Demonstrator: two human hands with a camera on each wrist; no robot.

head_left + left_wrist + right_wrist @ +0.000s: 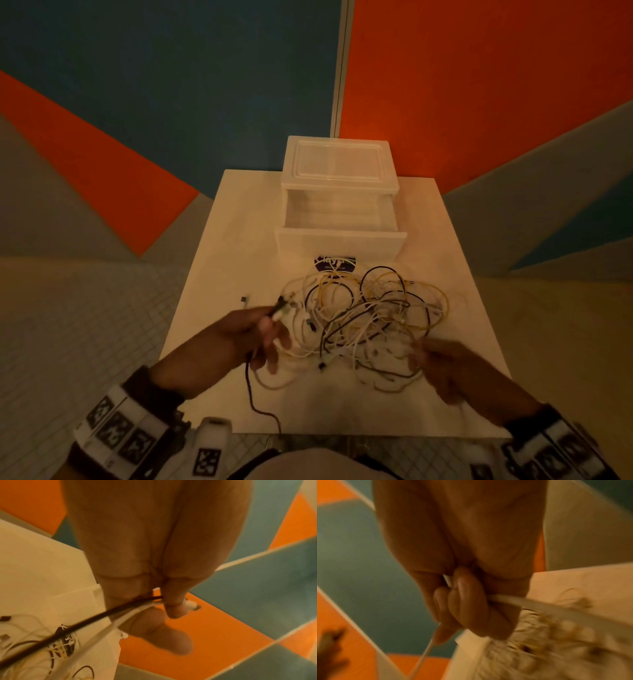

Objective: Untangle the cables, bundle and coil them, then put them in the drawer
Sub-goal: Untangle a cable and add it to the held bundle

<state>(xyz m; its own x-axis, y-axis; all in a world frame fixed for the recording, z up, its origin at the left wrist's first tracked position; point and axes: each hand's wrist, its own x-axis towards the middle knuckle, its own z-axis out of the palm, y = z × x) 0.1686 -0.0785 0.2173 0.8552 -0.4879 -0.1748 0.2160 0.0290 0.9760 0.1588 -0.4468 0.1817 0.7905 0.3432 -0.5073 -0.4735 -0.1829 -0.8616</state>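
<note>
Pinching a black cable [96, 616] and a white cable [109, 627] together in the left hand [239, 337], thumb and forefinger closed just behind a white plug [190, 605] poking out past the fingertips. Trailing the black cable down off the near edge of the desk [212, 246], end cut off from sight. Gripping a white strand [513, 599] in the right hand [455, 368], fingers [471, 605] curled tight round it; heavily blurred in both views, so not telling which strand of the pile. Lying between the hands: the tangle of cables [370, 318], white, yellow and black loops knotted on the desk, individual runs hard to follow. Standing just behind the tangle: the drawer [340, 222], pulled open from its translucent unit, label on the front partly hidden by cable loops. Sitting alone left of the tangle: a small dark piece [244, 300], too small to identify.
</note>
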